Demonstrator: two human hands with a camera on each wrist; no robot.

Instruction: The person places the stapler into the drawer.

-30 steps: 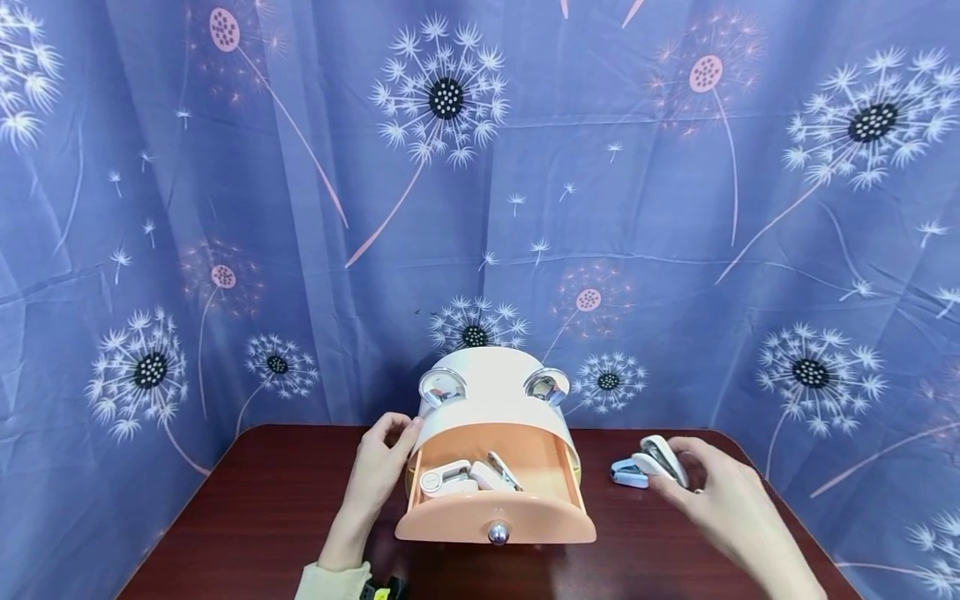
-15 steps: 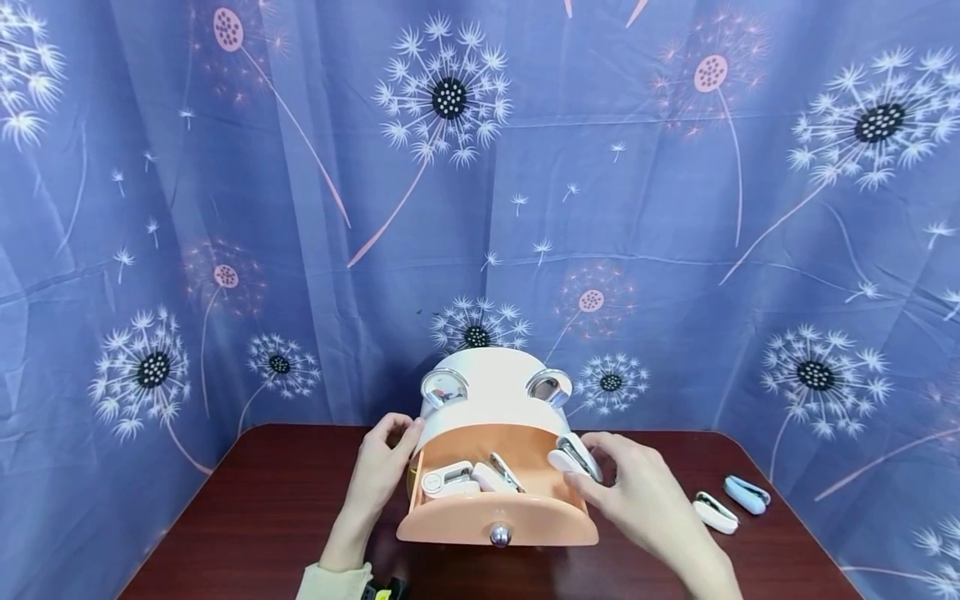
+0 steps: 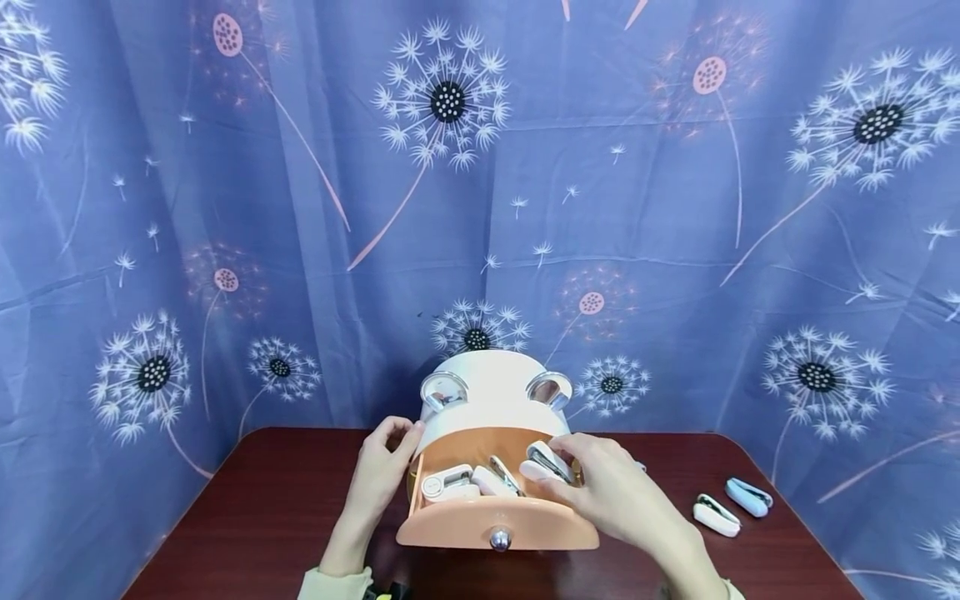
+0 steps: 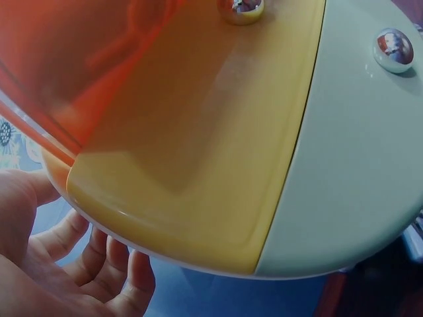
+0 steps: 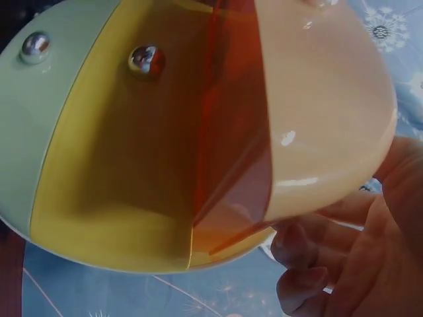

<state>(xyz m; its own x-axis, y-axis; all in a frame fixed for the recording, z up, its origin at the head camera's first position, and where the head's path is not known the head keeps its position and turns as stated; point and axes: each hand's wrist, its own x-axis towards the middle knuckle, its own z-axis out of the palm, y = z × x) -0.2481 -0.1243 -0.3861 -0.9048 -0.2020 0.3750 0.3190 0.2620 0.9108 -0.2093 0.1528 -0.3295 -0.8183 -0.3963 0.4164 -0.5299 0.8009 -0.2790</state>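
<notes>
My right hand [image 3: 611,492] pinches a small white stapler [image 3: 550,458] inside the right part of the pulled-out peach drawer [image 3: 450,531]. The drawer belongs to a rounded white desktop cabinet [image 3: 487,383]. White staplers [image 3: 448,485] lie in the drawer's left and middle. My left hand [image 3: 381,475] rests at the cabinet's left side, fingers loosely bent; the left wrist view shows its thumb near the cabinet's edge. Below the peach drawer, wrist views show a yellow drawer front [image 4: 198,158] and a pale green drawer front [image 4: 350,145], both closed.
On the table's right side lie a white stapler [image 3: 716,515] and a light blue stapler [image 3: 748,497]. A bluish thing [image 3: 641,466] peeks out behind my right hand, mostly hidden. Two round mirror-like discs [image 3: 444,389] stick up from the cabinet top. A patterned blue curtain [image 3: 315,250] surrounds the table.
My right hand has carried the white stapler leftward from the table's right side, over the drawer's right edge and down into the drawer. My left hand stays at the cabinet's side.
</notes>
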